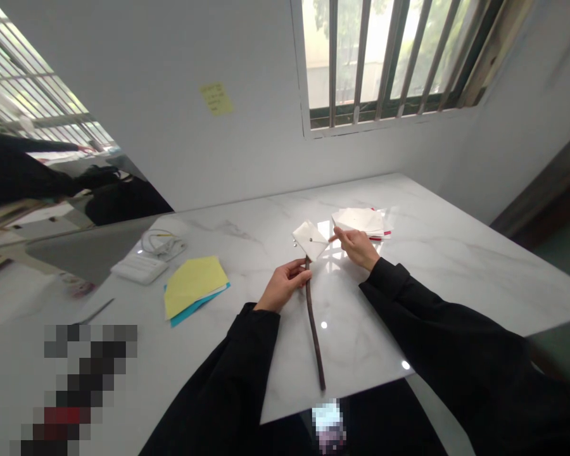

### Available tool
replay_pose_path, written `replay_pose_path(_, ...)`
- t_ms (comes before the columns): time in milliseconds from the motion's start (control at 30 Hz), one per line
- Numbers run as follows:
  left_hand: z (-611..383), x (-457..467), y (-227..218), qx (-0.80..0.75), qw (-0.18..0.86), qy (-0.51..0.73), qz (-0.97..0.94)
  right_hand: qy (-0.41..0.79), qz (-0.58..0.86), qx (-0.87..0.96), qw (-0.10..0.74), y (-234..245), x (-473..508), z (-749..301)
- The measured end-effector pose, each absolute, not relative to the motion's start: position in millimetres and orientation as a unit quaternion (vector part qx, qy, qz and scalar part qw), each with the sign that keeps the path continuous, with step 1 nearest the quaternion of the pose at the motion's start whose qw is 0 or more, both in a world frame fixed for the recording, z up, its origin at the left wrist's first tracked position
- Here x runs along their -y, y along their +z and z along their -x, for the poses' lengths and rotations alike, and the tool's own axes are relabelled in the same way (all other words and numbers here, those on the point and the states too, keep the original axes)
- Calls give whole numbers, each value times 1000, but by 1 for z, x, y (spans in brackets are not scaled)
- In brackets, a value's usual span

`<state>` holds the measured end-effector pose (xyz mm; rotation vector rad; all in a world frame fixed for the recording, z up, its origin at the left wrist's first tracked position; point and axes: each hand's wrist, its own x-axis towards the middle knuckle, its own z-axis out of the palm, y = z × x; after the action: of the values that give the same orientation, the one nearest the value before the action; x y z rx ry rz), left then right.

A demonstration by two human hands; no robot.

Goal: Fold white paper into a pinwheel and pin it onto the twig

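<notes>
Head view shows the left hand (282,285) closed around the upper end of a thin brown strap (313,329), just under a small white pouch (311,240) with one round snap. The strap runs from this hand toward the person and lies on the bench (422,253). The right hand (358,247) makes a narrow pinch just beside the pouch, but I cannot tell if it holds something. Pouch seems light and soft, so it is better to take it by the edge with the fingers. Strap seems light and bendable, and easy to hold near its end. A stack of white papers (358,220) lies beyond the right hand, and a yellow folder (194,285) lies left of the left hand.
</notes>
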<state>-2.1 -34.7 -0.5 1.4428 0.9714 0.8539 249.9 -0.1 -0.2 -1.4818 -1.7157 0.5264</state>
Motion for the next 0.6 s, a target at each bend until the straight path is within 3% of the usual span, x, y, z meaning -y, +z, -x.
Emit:
replay_pose_path(100, 2, 35, 0, -416, 566, 364, -612, 225, 609, 666, 368, 0, -1, -249)
replay_pose_path(400, 1, 38, 5, -412, 572, 370, -605, 198, 576, 683, 403, 1, 1, -249)
replay_pose_path(600, 1, 37, 3, -418, 575, 387, -587, 385, 543, 664, 340, -3, 4, -241)
